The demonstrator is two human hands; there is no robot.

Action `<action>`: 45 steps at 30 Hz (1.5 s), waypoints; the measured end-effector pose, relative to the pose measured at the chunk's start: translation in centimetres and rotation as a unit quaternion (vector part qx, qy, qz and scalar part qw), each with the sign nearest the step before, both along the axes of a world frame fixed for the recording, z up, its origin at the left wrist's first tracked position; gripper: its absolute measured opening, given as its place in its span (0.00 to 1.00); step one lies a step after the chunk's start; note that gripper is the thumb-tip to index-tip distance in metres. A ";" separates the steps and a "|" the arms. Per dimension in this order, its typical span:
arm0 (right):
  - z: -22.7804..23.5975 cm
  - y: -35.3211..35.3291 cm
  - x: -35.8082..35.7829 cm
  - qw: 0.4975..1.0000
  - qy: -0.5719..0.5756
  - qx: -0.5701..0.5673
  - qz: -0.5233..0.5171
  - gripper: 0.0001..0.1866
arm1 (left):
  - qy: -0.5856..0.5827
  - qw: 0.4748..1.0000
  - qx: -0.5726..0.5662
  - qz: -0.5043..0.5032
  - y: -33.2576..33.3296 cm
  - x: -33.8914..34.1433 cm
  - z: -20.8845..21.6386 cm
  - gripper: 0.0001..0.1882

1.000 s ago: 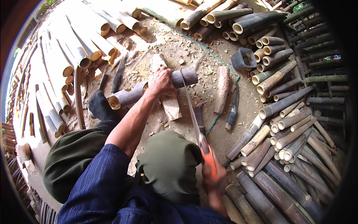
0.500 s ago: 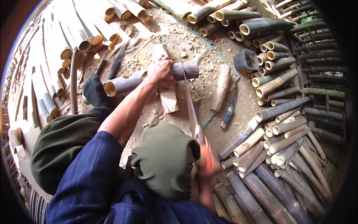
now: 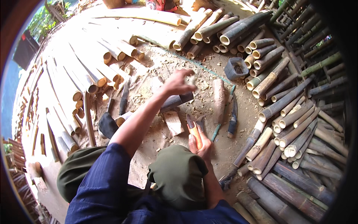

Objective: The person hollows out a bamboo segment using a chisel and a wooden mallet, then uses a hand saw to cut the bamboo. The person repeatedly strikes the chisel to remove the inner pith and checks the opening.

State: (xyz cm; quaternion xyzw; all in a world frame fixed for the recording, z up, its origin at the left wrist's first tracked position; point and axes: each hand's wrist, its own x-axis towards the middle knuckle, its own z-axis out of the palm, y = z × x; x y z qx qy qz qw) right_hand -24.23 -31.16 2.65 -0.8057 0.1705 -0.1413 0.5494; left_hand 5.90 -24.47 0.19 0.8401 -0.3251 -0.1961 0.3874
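My right hand (image 3: 201, 146) grips the orange handle of a handsaw (image 3: 194, 133). The saw's blade, seen nearly edge-on, runs forward to a dark bamboo tube (image 3: 176, 102). That tube lies across a pale wooden block (image 3: 173, 123). Over the tube's right end, my left hand (image 3: 181, 83) is raised with its fingers spread, holding nothing; it looks slightly blurred. My left forearm covers the middle of the tube, and its left part lies beside my dark-socked foot (image 3: 108, 125). Whether the blade sits in a cut cannot be made out.
Right of the saw lie a rough wooden piece (image 3: 219, 101) and a knife (image 3: 233, 116). Another dark-handled knife (image 3: 124, 98) lies at the left. A square plastic tub (image 3: 236, 68) stands beside stacked cut bamboo (image 3: 291, 119). Long poles (image 3: 84, 76) spread across the left; chips litter the ground.
My left hand has let go of the bamboo tube and lifted, with fingers spreading. My right hand and the saw have moved forward. The whole view has shifted and turned.
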 end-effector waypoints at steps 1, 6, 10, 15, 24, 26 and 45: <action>0.2 0.0 -0.1 1.000 0.004 0.009 -0.006 0.30 | 0.042 0.991 0.098 -0.082 -2.5 -0.3 1.2 0.41; 0.1 0.0 -0.6 0.999 0.021 -0.040 0.001 0.29 | -0.162 0.874 0.378 -0.261 -6.8 0.6 -1.9 0.25; 6.0 -1.0 -10.4 0.998 0.032 -0.054 0.027 0.27 | -0.133 0.888 0.347 -0.271 -5.5 1.0 -4.6 0.22; 4.5 -1.5 -10.3 0.999 0.011 -0.032 -0.005 0.24 | -0.162 0.882 0.329 -0.296 -6.9 1.0 -4.7 0.22; 5.5 -0.8 -10.0 0.999 0.018 -0.049 0.012 0.28 | -0.142 0.888 0.344 -0.270 -6.5 1.1 -4.8 0.21; 7.1 -1.5 -11.3 0.999 0.010 -0.039 0.012 0.27 | -0.161 0.890 0.329 -0.273 -6.6 1.8 -5.3 0.21; -1.3 -1.5 0.3 0.995 0.013 -0.095 0.022 0.26 | -0.141 0.900 0.329 -0.250 -7.4 0.8 -6.0 0.19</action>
